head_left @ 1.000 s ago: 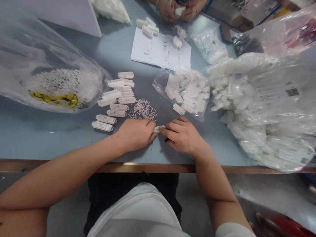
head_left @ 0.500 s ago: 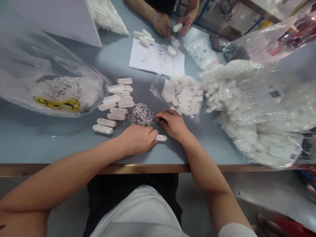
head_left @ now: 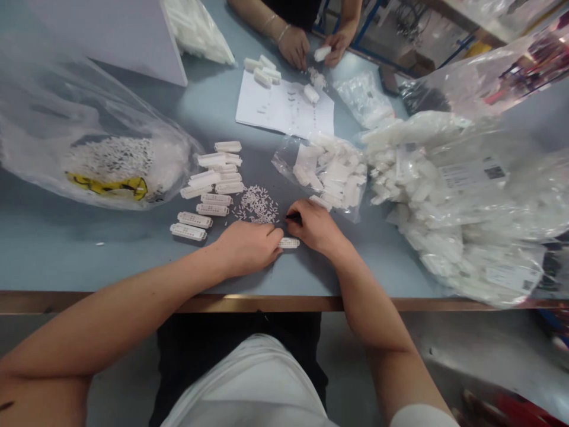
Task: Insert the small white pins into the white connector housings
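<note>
My left hand [head_left: 251, 248] is closed on a white connector housing [head_left: 290, 243], a long plastic block with rows of holes. Its right end sticks out past my fingers. To the right, my right hand [head_left: 313, 224] is curled with the fingertips pinched; whatever sits between them is hidden or too small to make out. A heap of small white pins [head_left: 256, 204] lies just beyond both hands. Left of the heap, several white connector housings [head_left: 212, 210] lie in a rough column on the blue-grey table [head_left: 133, 252].
A bag of white housings [head_left: 335, 172] lies beyond my right hand, with larger bags [head_left: 462, 201] at the right. Another clear bag [head_left: 111, 160] holds small pieces at the left. Across the table, a co-worker's hands [head_left: 296, 48] handle white parts beside a printed sheet [head_left: 267, 112].
My right hand has drawn slightly right, away from the pin heap. The left hand keeps hold of the housing nearly in place. The whole view has shifted a little.
</note>
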`<state>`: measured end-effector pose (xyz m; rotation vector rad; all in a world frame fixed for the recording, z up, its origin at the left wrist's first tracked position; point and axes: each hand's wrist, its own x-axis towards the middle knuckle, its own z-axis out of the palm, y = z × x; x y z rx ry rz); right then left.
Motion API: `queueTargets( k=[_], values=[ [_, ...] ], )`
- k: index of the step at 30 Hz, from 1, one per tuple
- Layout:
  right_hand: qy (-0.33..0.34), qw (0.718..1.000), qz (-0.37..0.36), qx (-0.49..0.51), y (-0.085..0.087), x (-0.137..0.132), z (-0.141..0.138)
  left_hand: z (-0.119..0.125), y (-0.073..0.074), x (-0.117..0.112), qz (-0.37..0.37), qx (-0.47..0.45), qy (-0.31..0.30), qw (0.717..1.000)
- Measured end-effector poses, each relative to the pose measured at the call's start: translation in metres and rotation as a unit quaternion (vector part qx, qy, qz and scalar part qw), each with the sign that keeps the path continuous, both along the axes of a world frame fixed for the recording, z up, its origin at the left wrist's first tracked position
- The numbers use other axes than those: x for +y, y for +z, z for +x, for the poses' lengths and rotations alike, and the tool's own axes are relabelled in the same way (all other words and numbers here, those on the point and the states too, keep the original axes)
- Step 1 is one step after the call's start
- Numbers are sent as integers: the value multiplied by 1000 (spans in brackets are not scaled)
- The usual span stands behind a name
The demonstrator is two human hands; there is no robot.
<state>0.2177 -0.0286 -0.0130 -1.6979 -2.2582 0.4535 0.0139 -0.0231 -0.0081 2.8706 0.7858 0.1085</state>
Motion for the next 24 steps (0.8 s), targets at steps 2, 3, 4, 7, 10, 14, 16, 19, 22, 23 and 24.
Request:
queueTargets(
  k=[2, 3, 4, 7, 10, 14, 16, 19, 22, 23, 24],
  values=[
    [-12, 998, -11, 56, 6, -4, 3, 0, 1, 1, -5, 0, 27, 1000],
    [-18, 996, -14, 88, 10, -6, 4, -1, 2, 1, -7, -2, 36, 999],
    [-21, 993, -17, 116, 14, -9, 5, -1, 2, 1, -8, -5, 42, 999],
    [-2, 988, -20, 151, 23, -15, 8, -2, 0, 2, -4, -23, 52, 998],
    [36, 990, -25, 135, 26, -18, 10, -3, -2, 2, 5, -30, 63, 998],
    [63, 990, -22, 124, 23, -20, 12, -2, -2, 2, 14, -26, 59, 998],
    [66, 991, -27, 117, 22, -21, 13, -1, -1, 1, 10, -27, 55, 998],
    [68, 991, -34, 107, 21, -21, 14, 0, 0, 1, 13, -26, 50, 998],
    [71, 991, -36, 110, 22, -21, 14, -1, 0, 1, 23, -25, 46, 998],
    [70, 991, -38, 111, 22, -21, 14, -1, 0, 1, 25, -27, 44, 998],
    [68, 990, -40, 113, 22, -21, 14, -1, 0, 1, 25, -29, 43, 998]
  ],
)
